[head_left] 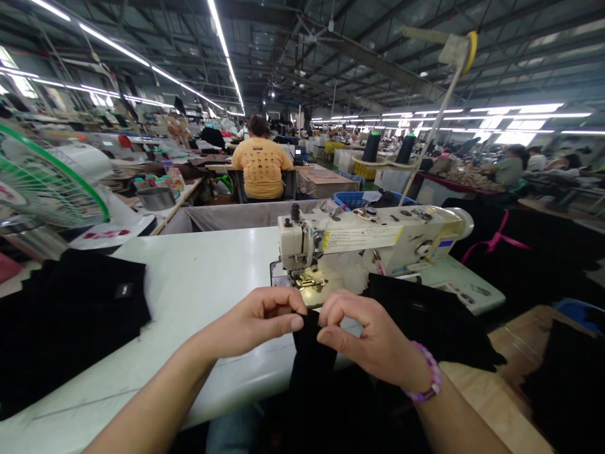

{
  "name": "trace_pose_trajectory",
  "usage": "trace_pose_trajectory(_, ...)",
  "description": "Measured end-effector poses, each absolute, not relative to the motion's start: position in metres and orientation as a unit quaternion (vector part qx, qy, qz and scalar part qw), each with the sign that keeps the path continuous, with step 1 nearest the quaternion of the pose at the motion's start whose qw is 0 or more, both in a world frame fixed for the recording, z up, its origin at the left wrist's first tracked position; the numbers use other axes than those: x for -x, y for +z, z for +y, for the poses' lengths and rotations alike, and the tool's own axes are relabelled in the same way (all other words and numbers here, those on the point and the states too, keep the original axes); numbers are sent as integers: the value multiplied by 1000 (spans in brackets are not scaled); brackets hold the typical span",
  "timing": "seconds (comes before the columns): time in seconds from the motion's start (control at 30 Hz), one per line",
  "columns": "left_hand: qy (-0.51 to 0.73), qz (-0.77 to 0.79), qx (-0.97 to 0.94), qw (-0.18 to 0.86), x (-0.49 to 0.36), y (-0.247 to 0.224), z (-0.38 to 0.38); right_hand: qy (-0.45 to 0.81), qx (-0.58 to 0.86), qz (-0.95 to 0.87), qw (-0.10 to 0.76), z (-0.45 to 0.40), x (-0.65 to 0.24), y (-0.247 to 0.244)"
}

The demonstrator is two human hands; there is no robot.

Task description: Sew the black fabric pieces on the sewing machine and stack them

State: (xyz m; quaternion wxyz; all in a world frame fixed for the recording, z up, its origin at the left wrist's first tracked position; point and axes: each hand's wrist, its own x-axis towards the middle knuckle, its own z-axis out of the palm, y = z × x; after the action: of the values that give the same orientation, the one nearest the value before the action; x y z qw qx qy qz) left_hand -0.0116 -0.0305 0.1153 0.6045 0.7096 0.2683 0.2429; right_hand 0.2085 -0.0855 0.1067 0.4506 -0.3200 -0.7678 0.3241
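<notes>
Between my two hands hangs a piece of black fabric [312,353], its top edge just in front of the sewing machine [350,243] and the rest draping off the table's front edge. My left hand [267,318] pinches the fabric's upper left corner between thumb and fingers. On the other side, my right hand [357,328] has thumb and forefinger closed at the upper right corner. A beaded bracelet [428,372] circles my right wrist. The machine's needle area [305,277] lies just beyond my fingertips, lit yellow. Another black piece [425,315] lies right of my right hand.
A stack of black pieces [75,309] with a small label covers the table's left end. Behind it stands a green-rimmed fan [51,183]. A thread stand [432,132] with dark cones rises behind the machine. A person in a yellow shirt [262,167] sits ahead.
</notes>
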Motion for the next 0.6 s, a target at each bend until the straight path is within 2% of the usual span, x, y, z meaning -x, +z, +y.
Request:
trace_pose_trajectory(0.17,230,307,-720,578,10,121,-35,460,379,-680,427,-83,-200,102)
trace_pose_trajectory(0.6,225,319,-753,529,4,127,-36,533,398,-630,401,-73,-207,95)
